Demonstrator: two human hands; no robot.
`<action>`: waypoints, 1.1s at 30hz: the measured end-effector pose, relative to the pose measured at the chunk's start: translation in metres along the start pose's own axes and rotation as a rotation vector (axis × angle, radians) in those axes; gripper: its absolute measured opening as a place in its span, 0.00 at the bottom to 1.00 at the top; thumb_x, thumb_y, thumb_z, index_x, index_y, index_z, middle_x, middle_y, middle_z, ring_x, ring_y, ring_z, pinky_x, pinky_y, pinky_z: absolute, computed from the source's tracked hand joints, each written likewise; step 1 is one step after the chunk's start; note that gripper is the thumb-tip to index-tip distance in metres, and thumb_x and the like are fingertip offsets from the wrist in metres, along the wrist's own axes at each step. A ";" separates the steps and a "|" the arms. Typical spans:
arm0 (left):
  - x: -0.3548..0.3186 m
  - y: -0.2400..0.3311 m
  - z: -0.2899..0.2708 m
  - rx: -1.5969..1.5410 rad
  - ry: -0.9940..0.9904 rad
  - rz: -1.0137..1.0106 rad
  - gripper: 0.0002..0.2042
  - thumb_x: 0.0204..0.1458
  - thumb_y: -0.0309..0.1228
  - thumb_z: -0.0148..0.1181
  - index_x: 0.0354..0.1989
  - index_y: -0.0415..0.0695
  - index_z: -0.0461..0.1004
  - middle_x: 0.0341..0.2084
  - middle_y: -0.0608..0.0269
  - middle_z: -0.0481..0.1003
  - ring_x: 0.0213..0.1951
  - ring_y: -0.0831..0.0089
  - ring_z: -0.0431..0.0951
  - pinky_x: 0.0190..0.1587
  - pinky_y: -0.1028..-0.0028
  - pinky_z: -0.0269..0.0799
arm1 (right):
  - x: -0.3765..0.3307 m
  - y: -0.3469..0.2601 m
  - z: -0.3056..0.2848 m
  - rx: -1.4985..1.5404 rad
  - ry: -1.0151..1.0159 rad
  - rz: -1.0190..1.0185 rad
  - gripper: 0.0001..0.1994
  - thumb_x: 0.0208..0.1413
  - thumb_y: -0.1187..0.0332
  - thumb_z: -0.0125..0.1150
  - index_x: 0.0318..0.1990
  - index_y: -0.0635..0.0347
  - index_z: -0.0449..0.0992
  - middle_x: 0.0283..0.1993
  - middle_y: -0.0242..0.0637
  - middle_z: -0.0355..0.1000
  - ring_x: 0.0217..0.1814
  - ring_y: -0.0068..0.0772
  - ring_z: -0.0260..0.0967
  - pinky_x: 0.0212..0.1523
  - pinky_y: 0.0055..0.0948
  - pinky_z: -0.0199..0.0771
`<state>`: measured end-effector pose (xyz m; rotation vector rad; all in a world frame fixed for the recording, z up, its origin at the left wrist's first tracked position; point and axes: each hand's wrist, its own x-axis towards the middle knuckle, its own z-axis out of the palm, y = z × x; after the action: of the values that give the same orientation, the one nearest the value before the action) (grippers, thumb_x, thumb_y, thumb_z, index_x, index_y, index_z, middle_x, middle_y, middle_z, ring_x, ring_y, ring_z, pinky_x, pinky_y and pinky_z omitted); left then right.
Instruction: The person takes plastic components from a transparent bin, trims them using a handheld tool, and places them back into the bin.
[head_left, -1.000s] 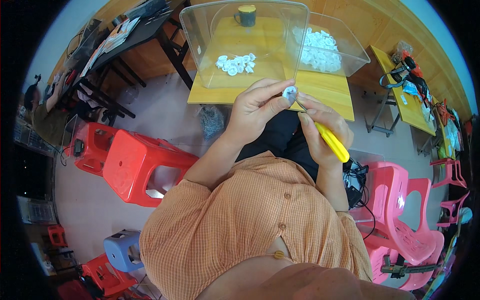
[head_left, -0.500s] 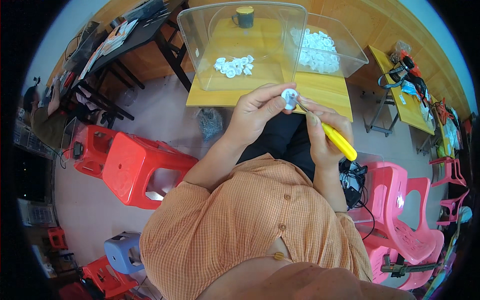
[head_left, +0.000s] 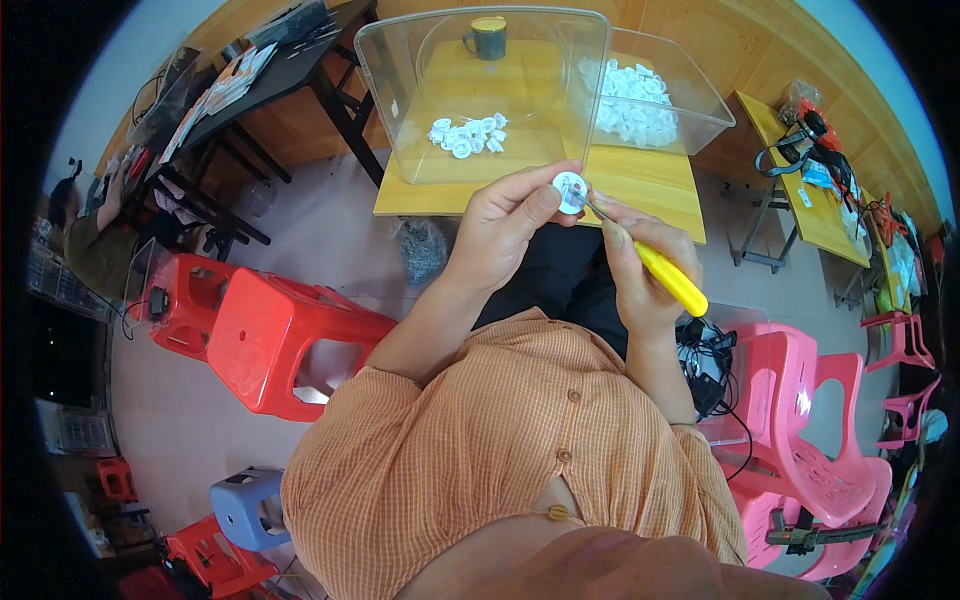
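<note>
My left hand (head_left: 508, 222) pinches a small round white plastic piece (head_left: 567, 190) between thumb and fingers, its face turned up. In my right hand (head_left: 650, 255) is a yellow-handled tool (head_left: 672, 281) with a thin metal shaft. The tool's tip reaches into the white piece; the tip's exact shape is too small to tell. Both hands are held above my lap, in front of the near edge of the wooden table (head_left: 655, 195). Beyond them, several similar white pieces (head_left: 468, 136) lie together in a clear plastic bin (head_left: 400, 168).
A second clear bin (head_left: 715, 115) at the right holds a heap of white pieces (head_left: 635, 105). Behind stands a dark mug (head_left: 487, 40). A red stool (head_left: 260, 340) is on my left, a pink chair (head_left: 790, 420) on my right. Under the table edge sits a filled plastic bag (head_left: 422, 250).
The white piece has shifted slightly left and tilted a little in my left hand. My right hand has followed it left with the yellow-handled tool.
</note>
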<state>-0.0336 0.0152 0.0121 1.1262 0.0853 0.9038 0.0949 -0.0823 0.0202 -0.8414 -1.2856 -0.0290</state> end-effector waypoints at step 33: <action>-0.001 0.005 -0.001 0.156 -0.058 0.071 0.16 0.58 0.25 0.53 0.54 0.36 0.69 0.39 0.60 0.73 0.38 0.75 0.74 0.44 0.78 0.70 | -0.003 0.001 0.003 0.124 0.037 0.094 0.06 0.51 0.82 0.60 0.35 0.66 0.69 0.40 0.51 0.76 0.46 0.41 0.75 0.48 0.31 0.74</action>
<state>-0.0378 0.0156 0.0159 1.3059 0.0697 0.9393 0.0916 -0.0816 0.0173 -0.7897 -1.1993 0.1087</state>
